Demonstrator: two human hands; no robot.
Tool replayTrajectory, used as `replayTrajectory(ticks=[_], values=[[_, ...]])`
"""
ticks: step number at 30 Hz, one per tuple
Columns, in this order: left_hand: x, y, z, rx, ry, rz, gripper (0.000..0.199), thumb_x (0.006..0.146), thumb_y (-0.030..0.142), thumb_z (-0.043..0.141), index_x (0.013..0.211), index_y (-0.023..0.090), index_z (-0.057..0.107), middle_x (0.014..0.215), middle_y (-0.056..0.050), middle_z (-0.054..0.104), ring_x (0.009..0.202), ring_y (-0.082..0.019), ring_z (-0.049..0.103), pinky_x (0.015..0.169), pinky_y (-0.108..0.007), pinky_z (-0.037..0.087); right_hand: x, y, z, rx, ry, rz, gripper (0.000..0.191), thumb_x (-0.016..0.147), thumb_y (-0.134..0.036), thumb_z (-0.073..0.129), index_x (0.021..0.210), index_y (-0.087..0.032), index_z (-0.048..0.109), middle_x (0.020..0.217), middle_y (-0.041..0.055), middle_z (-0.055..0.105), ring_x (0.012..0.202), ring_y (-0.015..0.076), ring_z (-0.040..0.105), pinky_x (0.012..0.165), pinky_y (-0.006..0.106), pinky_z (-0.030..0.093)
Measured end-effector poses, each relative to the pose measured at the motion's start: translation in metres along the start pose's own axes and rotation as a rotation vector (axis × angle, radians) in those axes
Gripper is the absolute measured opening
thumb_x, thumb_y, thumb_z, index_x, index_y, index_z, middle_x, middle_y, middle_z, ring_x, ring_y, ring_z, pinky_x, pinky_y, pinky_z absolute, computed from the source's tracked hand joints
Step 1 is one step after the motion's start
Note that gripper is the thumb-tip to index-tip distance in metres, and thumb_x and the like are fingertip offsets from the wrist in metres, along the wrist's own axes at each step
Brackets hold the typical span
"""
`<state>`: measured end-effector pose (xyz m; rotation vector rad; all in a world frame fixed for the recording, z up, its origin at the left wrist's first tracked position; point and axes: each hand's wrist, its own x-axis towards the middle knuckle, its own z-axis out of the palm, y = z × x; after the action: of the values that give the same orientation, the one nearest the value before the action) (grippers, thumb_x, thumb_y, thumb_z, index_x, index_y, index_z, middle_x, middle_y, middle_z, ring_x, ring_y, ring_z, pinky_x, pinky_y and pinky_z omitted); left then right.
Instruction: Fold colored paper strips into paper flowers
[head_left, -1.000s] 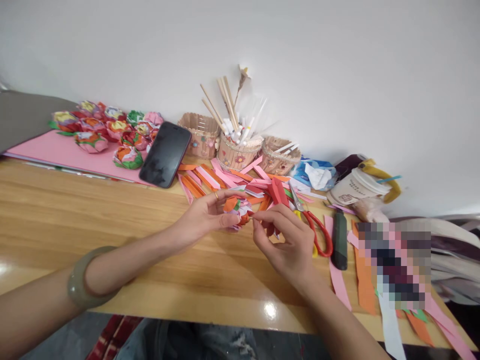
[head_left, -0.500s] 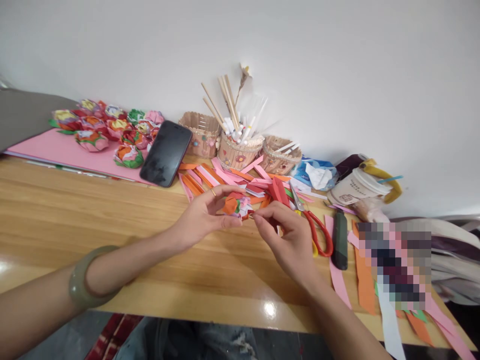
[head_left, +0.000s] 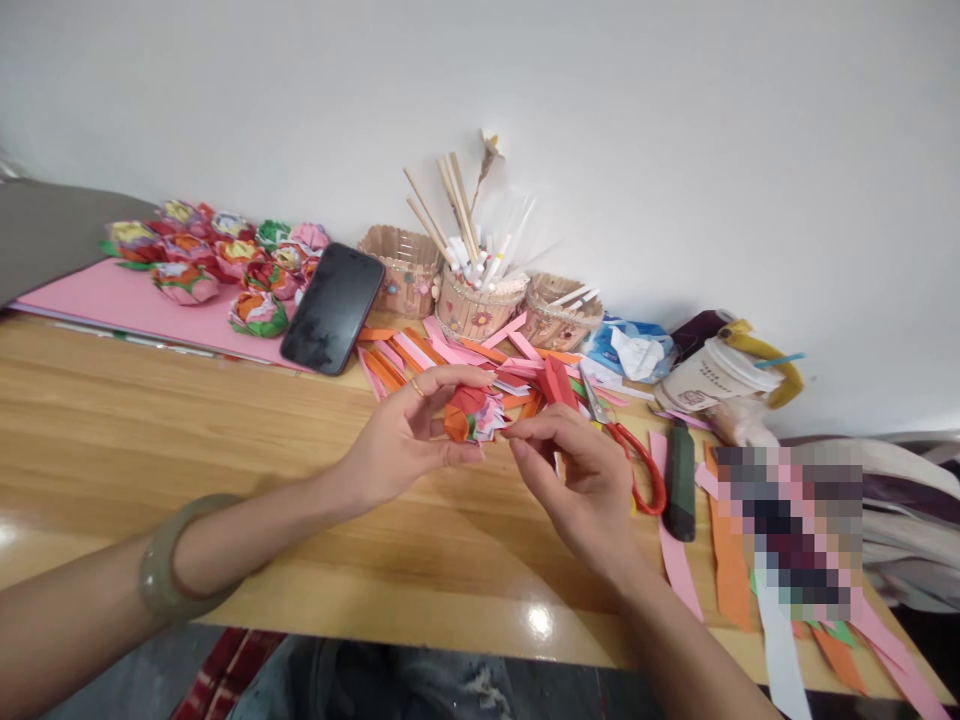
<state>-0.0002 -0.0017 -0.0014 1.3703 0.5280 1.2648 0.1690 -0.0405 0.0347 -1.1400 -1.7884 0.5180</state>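
A small folded paper flower [head_left: 474, 412] in red, orange, green and lilac-white is held just above the table. My left hand [head_left: 409, 430] has its fingers and thumb closed around the flower's left side. From the right, my right hand [head_left: 574, 475] reaches in, its thumb and forefinger brought together at the tips of the flower's pale petals. The exact contact there is too small to see clearly. Just beyond both hands lies a heap of cut paper strips [head_left: 401, 357]. Red-handled scissors [head_left: 637, 470] rest beside my right hand.
Finished paper flowers [head_left: 184, 283] sit on pink sheets [head_left: 112, 295], with a phone [head_left: 332, 310] leaning there. Decorated baskets [head_left: 480, 315] stand along the wall. At right are tissues [head_left: 637, 350], a cup [head_left: 716, 375], a dark green tool [head_left: 680, 485] and loose strips [head_left: 727, 560].
The flower has turned slightly in my left hand, so more of its red and orange petals show. My right fingertips have shifted a little along its right edge.
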Motion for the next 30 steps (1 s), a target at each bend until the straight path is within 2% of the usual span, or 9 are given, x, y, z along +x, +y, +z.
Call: replayTrajectory(ticks=[7, 15, 19, 24, 30], values=[[0.0011, 0.0024, 0.0013, -0.015, 0.056, 0.021, 0.046, 0.059, 0.015, 0.079, 0.1, 0.024, 0.06, 0.108, -0.002, 0.061, 0.107, -0.018, 0.054, 0.087, -0.028, 0.047, 0.001, 0.0005, 0.0014, 0.141, -0.017, 0.074, 0.01, 0.079, -0.017, 0.058, 0.079, -0.02, 0.067, 0.062, -0.001, 0.056, 0.055, 0.0103, 0.049, 0.048, 0.023, 0.039], [0.002, 0.0028, 0.0022, 0.006, 0.099, 0.046, 0.044, 0.057, 0.016, 0.079, 0.097, 0.022, 0.061, 0.106, -0.003, 0.062, 0.108, -0.02, 0.054, 0.093, -0.032, 0.043, 0.0026, -0.0025, 0.0005, 0.191, -0.021, 0.196, 0.007, 0.075, -0.019, 0.062, 0.073, -0.02, 0.069, 0.06, 0.0003, 0.061, 0.055, 0.0115, 0.052, 0.048, 0.024, 0.039], [0.0016, 0.0011, 0.0025, -0.015, 0.086, 0.064, 0.044, 0.059, 0.014, 0.078, 0.098, 0.023, 0.061, 0.105, -0.002, 0.062, 0.108, -0.019, 0.054, 0.096, -0.032, 0.041, 0.0025, -0.0024, 0.0012, 0.165, -0.021, 0.168, 0.007, 0.075, -0.019, 0.063, 0.072, -0.019, 0.069, 0.061, 0.0004, 0.062, 0.055, 0.0114, 0.051, 0.048, 0.023, 0.039], [0.0005, -0.0024, 0.0019, -0.023, 0.013, 0.01, 0.046, 0.06, 0.015, 0.078, 0.102, 0.024, 0.06, 0.106, -0.001, 0.061, 0.102, -0.017, 0.055, 0.09, -0.031, 0.044, 0.0024, -0.0001, 0.0016, 0.144, -0.018, 0.156, 0.01, 0.077, -0.018, 0.06, 0.068, -0.018, 0.066, 0.061, -0.001, 0.059, 0.054, 0.0094, 0.048, 0.048, 0.022, 0.037], [0.0009, -0.0048, 0.0015, -0.029, -0.017, 0.017, 0.046, 0.061, 0.014, 0.078, 0.103, 0.024, 0.06, 0.105, -0.002, 0.061, 0.1, -0.016, 0.055, 0.086, -0.029, 0.047, 0.0005, 0.0021, 0.0032, 0.103, 0.001, 0.105, 0.008, 0.077, -0.015, 0.058, 0.074, -0.018, 0.065, 0.062, -0.0016, 0.055, 0.054, 0.0085, 0.046, 0.048, 0.021, 0.036]])
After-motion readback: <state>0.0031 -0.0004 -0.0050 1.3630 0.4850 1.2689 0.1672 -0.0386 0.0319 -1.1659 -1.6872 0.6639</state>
